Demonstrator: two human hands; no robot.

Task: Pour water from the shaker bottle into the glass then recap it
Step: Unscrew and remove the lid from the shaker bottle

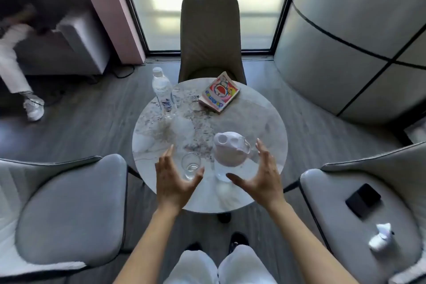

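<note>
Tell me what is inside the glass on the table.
The glass looks nearly empty: its clear wall shows the marble table through it, with perhaps a little water at the bottom. The left hand covers its near base, so that is uncertain.

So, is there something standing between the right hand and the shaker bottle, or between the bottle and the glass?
Nothing visible. The right hand is open just right of the shaker bottle with only bare table between. The glass stands close on the bottle's left, beside the open left hand.
</note>
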